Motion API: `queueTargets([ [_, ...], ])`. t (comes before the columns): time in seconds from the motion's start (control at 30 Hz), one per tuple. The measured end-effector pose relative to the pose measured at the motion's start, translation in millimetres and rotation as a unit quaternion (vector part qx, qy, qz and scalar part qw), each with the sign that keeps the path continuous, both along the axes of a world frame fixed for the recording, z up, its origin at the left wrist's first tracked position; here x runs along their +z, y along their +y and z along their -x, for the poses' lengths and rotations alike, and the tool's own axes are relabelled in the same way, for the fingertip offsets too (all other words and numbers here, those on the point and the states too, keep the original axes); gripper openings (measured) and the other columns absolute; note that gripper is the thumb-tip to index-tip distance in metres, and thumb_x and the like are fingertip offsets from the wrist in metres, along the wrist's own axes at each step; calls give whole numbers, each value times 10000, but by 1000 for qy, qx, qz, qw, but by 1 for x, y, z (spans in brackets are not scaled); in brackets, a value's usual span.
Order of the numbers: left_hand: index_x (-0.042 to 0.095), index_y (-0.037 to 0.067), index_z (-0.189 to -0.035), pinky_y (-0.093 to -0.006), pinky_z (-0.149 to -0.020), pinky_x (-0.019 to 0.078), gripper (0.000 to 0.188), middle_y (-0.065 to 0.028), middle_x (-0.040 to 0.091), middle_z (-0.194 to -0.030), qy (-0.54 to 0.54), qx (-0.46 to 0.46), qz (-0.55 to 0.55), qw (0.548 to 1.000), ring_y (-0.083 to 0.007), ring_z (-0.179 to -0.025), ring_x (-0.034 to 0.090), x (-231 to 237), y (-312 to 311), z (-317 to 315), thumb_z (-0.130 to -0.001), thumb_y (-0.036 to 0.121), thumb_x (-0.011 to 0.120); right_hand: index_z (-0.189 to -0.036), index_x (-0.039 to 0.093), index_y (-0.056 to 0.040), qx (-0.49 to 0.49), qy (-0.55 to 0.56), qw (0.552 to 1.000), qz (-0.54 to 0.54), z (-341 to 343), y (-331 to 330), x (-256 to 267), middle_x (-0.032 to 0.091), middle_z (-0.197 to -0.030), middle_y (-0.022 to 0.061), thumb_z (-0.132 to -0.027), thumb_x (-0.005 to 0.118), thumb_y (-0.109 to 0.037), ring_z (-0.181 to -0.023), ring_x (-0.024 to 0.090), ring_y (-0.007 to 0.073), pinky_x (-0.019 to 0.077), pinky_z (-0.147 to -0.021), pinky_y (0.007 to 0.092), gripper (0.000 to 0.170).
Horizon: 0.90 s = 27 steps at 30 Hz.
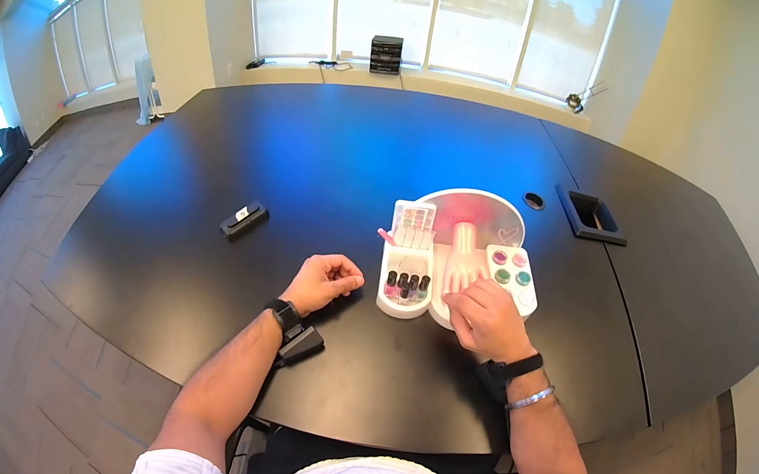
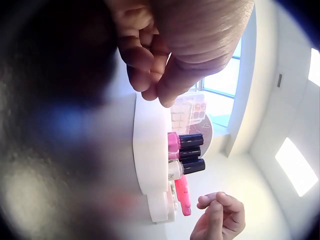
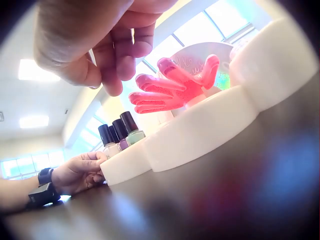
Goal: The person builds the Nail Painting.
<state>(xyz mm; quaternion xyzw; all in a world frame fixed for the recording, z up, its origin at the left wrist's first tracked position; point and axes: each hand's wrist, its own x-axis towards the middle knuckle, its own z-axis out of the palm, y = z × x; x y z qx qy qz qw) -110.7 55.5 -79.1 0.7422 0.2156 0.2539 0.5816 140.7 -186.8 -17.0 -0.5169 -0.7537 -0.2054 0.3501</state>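
Note:
A white manicure set (image 1: pixel 400 311) stands on the dark table, with a pink model hand (image 1: pixel 464 239) upright in its middle. Small black-capped polish bottles (image 1: pixel 406 288) fill its left part, and round coloured pots (image 1: pixel 523 278) sit at the right. My right hand (image 1: pixel 491 323) hovers over the front of the model hand, fingers loosely bent; the right wrist view shows a gap before the pink fingers (image 3: pixel 165 90) and nothing held. Left of the set, my left hand (image 1: pixel 324 285) is loosely curled and empty, near the white base (image 3: pixel 125 167).
A small black device (image 1: pixel 245 220) lies on the table at the left. Further back at the right are a round hole (image 1: pixel 533 201) and a square-framed opening (image 1: pixel 592 217) in the tabletop. A pink stick (image 1: pixel 386 236) leans at the set's left edge.

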Motion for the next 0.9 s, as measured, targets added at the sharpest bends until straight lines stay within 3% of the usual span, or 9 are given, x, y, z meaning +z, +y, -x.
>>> queueTargets([
  [0.23,781,32,-1031,-228,-701,530,96,34,734,-871,-3,3,30,1000,-40,-771,643,2,1,5,-1008,121,811,-950,757,-63,-37,35,999,-10,-12,-7,4,674,-790,79,-866,780,-26,-746,654,291,523,-711,410,94],
  [0.33,772,63,-1062,-209,-644,503,115,43,728,-887,15,-12,5,1000,-32,-771,642,-1,4,5,-1021,160,818,-930,767,-41,-32,58,998,-11,-15,-5,1,696,-780,89,-861,794,-13,-721,653,294,536,-691,403,80],
  [0.47,767,44,-1093,-216,-661,519,137,26,747,-917,34,-18,-14,999,-39,-799,661,-1,6,6,-1025,153,813,-904,771,-33,-23,85,996,-9,-16,-3,-5,715,-774,91,-889,807,-42,-703,664,280,536,-667,389,39],
  [0.63,761,30,-1122,-221,-681,529,149,10,760,-948,43,-15,-6,999,-49,-816,674,0,7,6,-1031,141,801,-854,776,-18,-34,242,970,16,-15,-8,-8,701,-715,93,-942,800,-74,-655,673,232,520,-622,360,107],
  [0.9,753,23,-1149,-222,-708,540,159,-4,783,-986,51,-25,-18,998,-53,-831,684,-5,11,8,-1039,132,788,-847,776,-15,-39,229,973,-5,-14,-10,-2,699,-703,94,-937,797,-62,-633,671,227,518,-596,354,103],
])
